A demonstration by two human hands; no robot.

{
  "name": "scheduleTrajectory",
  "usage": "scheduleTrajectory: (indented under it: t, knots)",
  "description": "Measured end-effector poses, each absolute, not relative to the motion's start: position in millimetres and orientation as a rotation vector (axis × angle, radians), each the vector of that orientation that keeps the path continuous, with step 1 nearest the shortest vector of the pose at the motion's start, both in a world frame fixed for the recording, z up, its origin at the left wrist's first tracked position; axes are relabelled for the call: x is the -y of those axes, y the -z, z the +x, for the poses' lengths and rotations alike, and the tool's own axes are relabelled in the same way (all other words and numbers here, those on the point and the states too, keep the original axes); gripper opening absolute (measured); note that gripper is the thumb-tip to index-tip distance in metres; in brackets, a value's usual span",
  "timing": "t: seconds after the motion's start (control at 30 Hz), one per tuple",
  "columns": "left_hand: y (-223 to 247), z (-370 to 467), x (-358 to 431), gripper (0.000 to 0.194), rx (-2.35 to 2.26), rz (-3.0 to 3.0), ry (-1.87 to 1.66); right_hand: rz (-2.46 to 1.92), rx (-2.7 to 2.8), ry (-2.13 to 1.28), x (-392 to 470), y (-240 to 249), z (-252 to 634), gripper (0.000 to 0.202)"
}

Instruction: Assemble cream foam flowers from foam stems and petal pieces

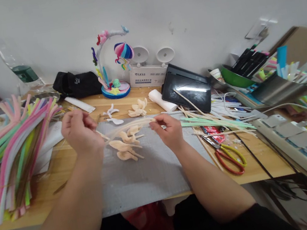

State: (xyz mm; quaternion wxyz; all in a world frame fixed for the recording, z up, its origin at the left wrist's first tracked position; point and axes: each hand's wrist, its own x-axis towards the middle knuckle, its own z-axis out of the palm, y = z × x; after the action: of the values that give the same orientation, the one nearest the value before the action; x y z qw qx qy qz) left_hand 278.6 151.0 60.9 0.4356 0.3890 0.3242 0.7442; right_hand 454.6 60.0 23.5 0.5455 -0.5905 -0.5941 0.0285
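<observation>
My right hand [169, 131] pinches one end of a cream pipe cleaner [131, 124], which stretches leftward over the grey mat [149, 178] and blurs toward its left end. My left hand [81, 131] is raised with its fingers curled closed. A short cream pipe cleaner end [102, 135] sticks out beside that palm; whether it belongs to the same piece is unclear. Below, on the mat, lie several cream leaf-shaped pieces [125, 146] with thin stems. More cream shaped pieces [138, 108] and some white ones [112, 114] rest behind the mat.
Bundles of coloured pipe cleaners [15, 153] cover the left side. At right are pliers [228, 155] with red and yellow handles, loose green pipe cleaners [216, 122], a black case [187, 87] and a power strip [296, 142]. A decorated arch ornament [115, 88] stands at the back.
</observation>
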Motion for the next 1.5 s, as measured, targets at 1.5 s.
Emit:
scheduleTrajectory:
  t: [1.5]
  knots:
    - [-53.9, 258.9, -177.5, 0.017, -0.713, 1.036, -1.358, -1.923, 2.006, -0.141, -135.7, -49.6, 389.8, 0.01]
